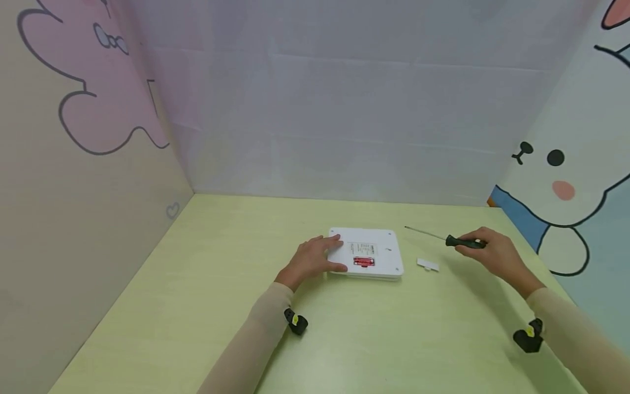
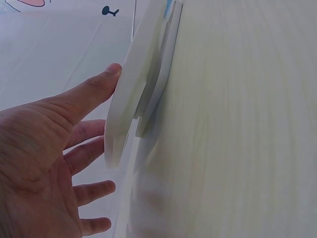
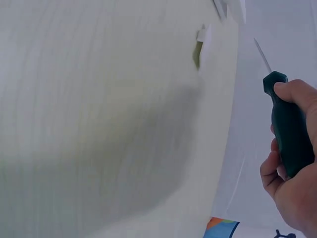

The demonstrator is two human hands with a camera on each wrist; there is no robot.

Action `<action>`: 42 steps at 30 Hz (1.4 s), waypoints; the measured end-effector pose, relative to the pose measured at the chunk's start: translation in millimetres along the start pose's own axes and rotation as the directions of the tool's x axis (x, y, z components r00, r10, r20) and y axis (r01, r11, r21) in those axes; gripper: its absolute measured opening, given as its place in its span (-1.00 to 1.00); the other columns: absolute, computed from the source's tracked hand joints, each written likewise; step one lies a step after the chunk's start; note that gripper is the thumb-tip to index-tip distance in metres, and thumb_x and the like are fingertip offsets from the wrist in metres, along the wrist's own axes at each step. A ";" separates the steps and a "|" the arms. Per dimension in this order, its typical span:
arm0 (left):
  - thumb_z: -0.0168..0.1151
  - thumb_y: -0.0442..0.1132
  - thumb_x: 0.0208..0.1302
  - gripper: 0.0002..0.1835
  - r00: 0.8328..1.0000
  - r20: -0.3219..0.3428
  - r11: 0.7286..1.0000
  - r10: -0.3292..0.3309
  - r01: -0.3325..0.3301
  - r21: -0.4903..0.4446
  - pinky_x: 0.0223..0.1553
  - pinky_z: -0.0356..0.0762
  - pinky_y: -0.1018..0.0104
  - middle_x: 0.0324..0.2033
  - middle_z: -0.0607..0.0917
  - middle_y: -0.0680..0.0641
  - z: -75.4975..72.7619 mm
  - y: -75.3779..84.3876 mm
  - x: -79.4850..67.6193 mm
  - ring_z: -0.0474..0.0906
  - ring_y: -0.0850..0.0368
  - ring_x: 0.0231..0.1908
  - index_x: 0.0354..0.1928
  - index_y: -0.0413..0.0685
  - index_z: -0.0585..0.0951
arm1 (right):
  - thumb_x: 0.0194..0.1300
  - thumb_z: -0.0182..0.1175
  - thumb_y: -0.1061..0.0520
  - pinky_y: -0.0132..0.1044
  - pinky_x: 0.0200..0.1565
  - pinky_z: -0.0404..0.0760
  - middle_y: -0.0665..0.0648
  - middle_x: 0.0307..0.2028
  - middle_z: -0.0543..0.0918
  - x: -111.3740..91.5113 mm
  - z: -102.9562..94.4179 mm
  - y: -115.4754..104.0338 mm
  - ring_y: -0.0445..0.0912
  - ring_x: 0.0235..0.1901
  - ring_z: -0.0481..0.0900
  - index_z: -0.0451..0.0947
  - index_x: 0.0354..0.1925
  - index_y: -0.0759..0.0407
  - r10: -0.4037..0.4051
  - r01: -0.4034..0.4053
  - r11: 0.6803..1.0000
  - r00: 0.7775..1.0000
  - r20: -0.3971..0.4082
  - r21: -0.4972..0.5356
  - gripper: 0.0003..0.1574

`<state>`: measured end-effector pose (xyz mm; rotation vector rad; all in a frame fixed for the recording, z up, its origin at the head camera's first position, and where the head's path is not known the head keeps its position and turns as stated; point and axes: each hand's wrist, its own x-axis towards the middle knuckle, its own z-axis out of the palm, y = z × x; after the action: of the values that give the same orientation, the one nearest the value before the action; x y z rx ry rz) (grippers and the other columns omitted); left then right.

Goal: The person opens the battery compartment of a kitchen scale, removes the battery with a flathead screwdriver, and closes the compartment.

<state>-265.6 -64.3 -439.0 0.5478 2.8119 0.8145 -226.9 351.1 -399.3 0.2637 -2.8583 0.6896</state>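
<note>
Head view: left hand (image 1: 312, 258) (fingers spread) touches device (image 1: 366, 251), right hand (image 1: 496, 256) grips screwdriver (image 1: 453, 241)

Colours and patterns. The square device (image 1: 384, 241) is white, its printed label (image 1: 363, 249) white with dark lettering, and its compartment (image 1: 364, 261) bright red; the small cover (image 1: 427, 265) is also white. The screwdriver (image 1: 450, 241) has a dark green handle and a silvery grey shaft. The tabletop (image 1: 221, 262) is pale yellow-green with faint grain streaks. Sleeves (image 1: 246, 350), cream; wrist cameras (image 1: 297, 324), black with a yellow spot. Back wall (image 1: 344, 104), plain greyish lavender; left wall (image 1: 74, 219), cream with a grey-outlined pink figure; right wall (image 1: 585, 186), a black-outlined white character with a coral cheek and blue areas.
</note>
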 end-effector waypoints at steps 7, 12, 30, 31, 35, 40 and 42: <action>0.44 0.22 0.04 -0.16 1.000 0.008 1.000 0.015 -0.015 0.005 0.45 0.01 -0.14 0.45 0.27 0.25 -0.1 -1.5 1.9 0.07 -0.05 0.49 0.39 0.25 0.41 | 0.24 0.35 0.01 -0.32 -0.43 0.42 0.15 -0.22 0.61 14.9 -13.8 -36.9 -0.17 -0.41 0.44 0.69 -0.09 0.19 -0.123 0.124 0.992 0.988 0.092 -0.010 -0.66; 0.44 0.22 0.03 -0.17 1.000 0.008 1.000 0.011 -0.011 -0.005 0.45 0.00 -0.13 0.45 0.27 0.25 -1.7 -0.7 1.0 0.07 -0.05 0.50 0.38 0.24 0.41 | 0.20 0.38 0.11 -0.33 -0.42 0.43 0.08 -0.30 0.58 27.6 -22.9 -63.4 -0.20 -0.44 0.42 0.69 -0.13 0.15 -0.205 0.207 0.978 0.965 0.166 0.002 -0.74; 0.46 0.20 0.02 -0.16 1.000 0.007 1.000 -0.005 0.005 -0.022 0.47 -0.03 -0.10 0.44 0.27 0.27 0.0 -0.4 1.9 0.05 -0.04 0.50 0.38 0.27 0.41 | 0.11 0.37 0.20 -0.25 -0.33 0.49 -0.05 -0.41 0.53 57.5 -44.1 -142.6 -0.20 -0.41 0.44 0.74 -0.31 0.03 -0.325 0.427 0.892 0.832 0.449 -0.145 -0.87; 0.46 0.20 0.02 -0.16 1.000 0.006 1.000 -0.004 0.004 -0.023 0.47 -0.03 -0.11 0.44 0.27 0.27 0.0 -0.5 1.9 0.05 -0.04 0.50 0.38 0.27 0.42 | 0.11 0.37 0.20 -0.25 -0.33 0.49 -0.05 -0.43 0.52 58.6 -44.0 -145.6 -0.20 -0.42 0.44 0.74 -0.31 0.03 -0.328 0.436 0.887 0.827 0.456 -0.153 -0.88; 0.46 0.20 0.01 -0.17 1.000 0.003 1.000 -0.001 0.001 -0.025 0.46 -0.03 -0.11 0.44 0.27 0.28 0.6 -1.0 2.3 0.05 -0.05 0.50 0.37 0.27 0.42 | 0.13 0.34 0.22 -0.23 -0.33 0.46 -0.04 -0.44 0.49 61.7 -44.1 -158.2 -0.19 -0.44 0.39 0.73 -0.33 0.04 -0.323 0.456 0.872 0.809 0.492 -0.177 -0.89; 0.47 0.19 0.02 -0.17 1.000 0.004 1.000 -0.002 0.002 -0.023 0.46 -0.03 -0.12 0.44 0.27 0.27 1.4 -1.4 2.7 0.05 -0.04 0.50 0.38 0.27 0.42 | 0.15 0.31 0.25 -0.21 -0.30 0.44 -0.02 -0.43 0.50 66.7 -43.8 -174.2 -0.15 -0.43 0.36 0.72 -0.35 0.05 -0.315 0.479 0.856 0.783 0.536 -0.197 -0.88; 0.47 0.19 0.01 -0.16 1.000 0.005 1.000 -0.004 0.004 -0.024 0.46 -0.04 -0.13 0.44 0.27 0.27 1.4 -1.0 2.7 0.05 -0.04 0.50 0.38 0.27 0.42 | 0.13 0.30 0.27 -0.20 -0.29 0.45 -0.01 -0.41 0.52 69.1 -43.0 -179.8 -0.14 -0.40 0.38 0.72 -0.37 0.05 -0.309 0.488 0.846 0.776 0.549 -0.214 -0.87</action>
<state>-268.1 -63.4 -440.8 0.5397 2.7940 0.8442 -248.8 204.8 -268.6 1.1124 -3.1375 0.0126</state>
